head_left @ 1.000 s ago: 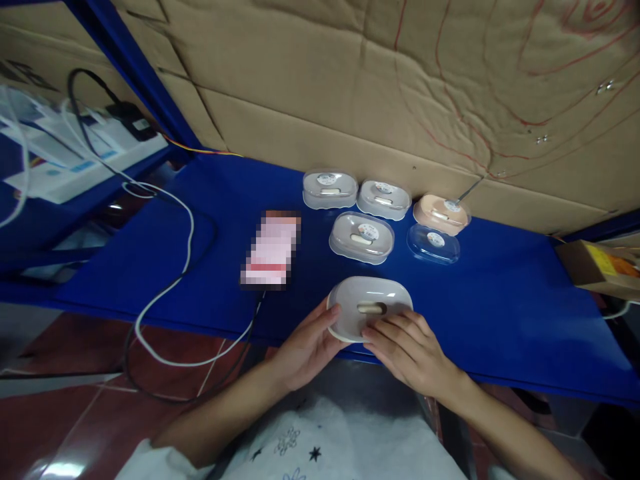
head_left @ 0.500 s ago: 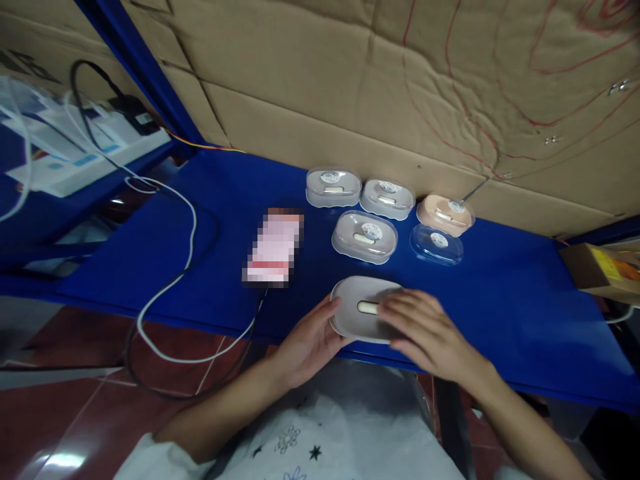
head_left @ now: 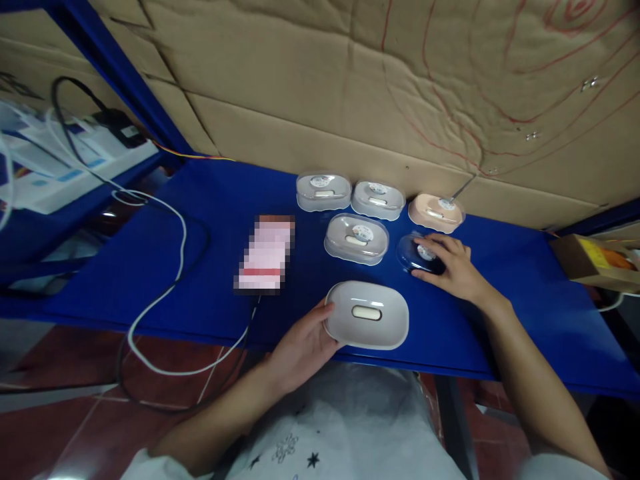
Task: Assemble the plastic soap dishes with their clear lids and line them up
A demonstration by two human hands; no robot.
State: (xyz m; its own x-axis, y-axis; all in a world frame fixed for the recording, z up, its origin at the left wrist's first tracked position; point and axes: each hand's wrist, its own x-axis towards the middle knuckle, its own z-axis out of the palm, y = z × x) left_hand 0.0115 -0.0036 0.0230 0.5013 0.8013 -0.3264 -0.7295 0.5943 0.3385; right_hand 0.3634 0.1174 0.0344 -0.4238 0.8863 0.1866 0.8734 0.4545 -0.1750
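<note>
A grey oval dish with a pale oblong bar in its middle is gripped at its left end by my left hand, near the table's front edge. My right hand reaches over a clear lid with a round label, its thumb and fingers around the lid's right part. Behind stand three lidded grey dishes: one at the back left, one beside it and one closer. A lidded peach dish stands behind the clear lid.
A phone with a blurred screen lies on the blue table, a cable running from it. White and black cables loop at the left by a power strip. Cardboard lines the back. An open carton stands at the right.
My right hand has left the grey dish and moved back and to the right onto the clear lid. My left hand still holds the dish. The camera view has shifted slightly.
</note>
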